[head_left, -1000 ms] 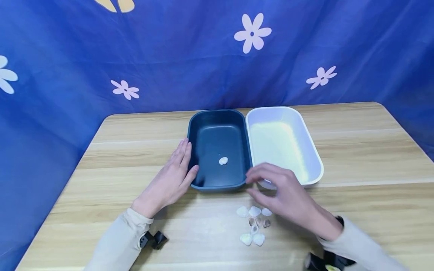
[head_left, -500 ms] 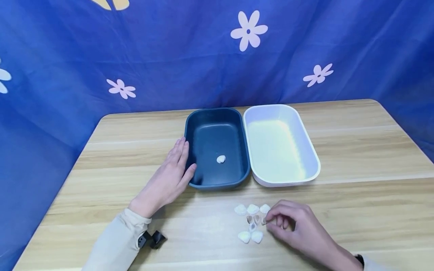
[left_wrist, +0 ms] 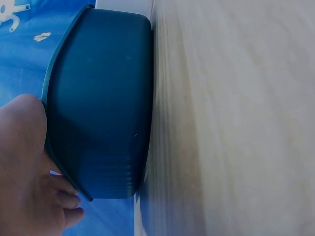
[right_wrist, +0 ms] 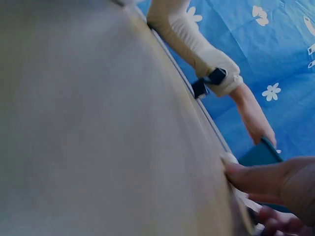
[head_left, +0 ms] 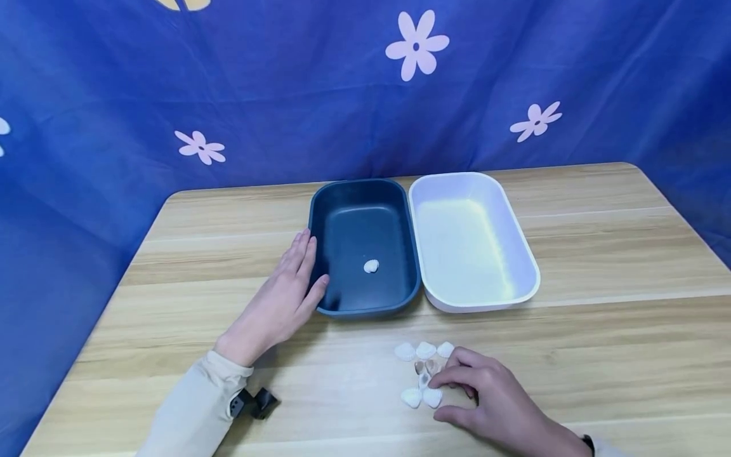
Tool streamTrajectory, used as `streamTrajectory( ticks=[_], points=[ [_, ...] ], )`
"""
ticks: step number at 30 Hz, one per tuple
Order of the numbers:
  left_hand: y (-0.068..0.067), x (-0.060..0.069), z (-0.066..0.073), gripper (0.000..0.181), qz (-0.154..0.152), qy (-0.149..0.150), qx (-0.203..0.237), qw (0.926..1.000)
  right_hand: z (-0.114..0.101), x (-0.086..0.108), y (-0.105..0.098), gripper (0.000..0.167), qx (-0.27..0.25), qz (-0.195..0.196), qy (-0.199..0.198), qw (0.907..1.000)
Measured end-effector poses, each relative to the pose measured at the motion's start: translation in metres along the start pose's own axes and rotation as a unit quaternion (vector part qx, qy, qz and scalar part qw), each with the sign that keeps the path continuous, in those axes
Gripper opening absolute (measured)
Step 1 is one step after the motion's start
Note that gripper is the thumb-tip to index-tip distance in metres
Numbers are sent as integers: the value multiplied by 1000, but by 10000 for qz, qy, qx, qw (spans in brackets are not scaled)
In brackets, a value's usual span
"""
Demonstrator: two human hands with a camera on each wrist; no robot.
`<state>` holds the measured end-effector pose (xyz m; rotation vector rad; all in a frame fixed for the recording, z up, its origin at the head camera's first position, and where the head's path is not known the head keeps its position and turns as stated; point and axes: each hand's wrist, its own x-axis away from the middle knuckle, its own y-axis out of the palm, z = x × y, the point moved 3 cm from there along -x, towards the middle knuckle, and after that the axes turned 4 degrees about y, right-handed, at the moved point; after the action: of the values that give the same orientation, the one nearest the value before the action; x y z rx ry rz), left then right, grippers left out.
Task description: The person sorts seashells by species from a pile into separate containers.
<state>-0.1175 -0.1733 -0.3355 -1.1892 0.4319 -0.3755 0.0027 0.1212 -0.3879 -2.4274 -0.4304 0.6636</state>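
Observation:
My left hand lies with straight fingers along the left rim of the dark blue tray, its thumb over the edge. In the left wrist view, that hand touches the outside of the tray. One white seashell sits inside it. My right hand is low over the shell group, index finger and thumb apart on either side of a white ribbed seashell. Nearby lie another white seashell, a small pale shell and small brown shells. The right fingers hide part of the group.
A white tray stands against the dark tray's right side. White seashells form a row in front of the trays. Both trays rest on a wooden table, with a blue flowered cloth behind it.
My right hand has come back from the white tray's near edge to the shells, then shifted slightly left, its thumb and index finger spreading. The left hand stays at the dark tray.

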Motion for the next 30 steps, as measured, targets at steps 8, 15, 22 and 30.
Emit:
streamTrajectory(
  ticks=[8,15,22,30],
  points=[
    [-3,0,-2,67,89,-2,39,10000,-2,10,9,36,368,712,127,9967],
    [-6,-1,-3,66,172,60,80,9998,-3,8,10,34,412,863,94,9954],
    [-6,-2,-3,67,155,65,152,9997,-6,8,7,37,149,732,126,9971],
    [-4,-3,-2,67,77,26,192,9998,-23,-1,-5,24,210,532,-635,9963]
  ],
)
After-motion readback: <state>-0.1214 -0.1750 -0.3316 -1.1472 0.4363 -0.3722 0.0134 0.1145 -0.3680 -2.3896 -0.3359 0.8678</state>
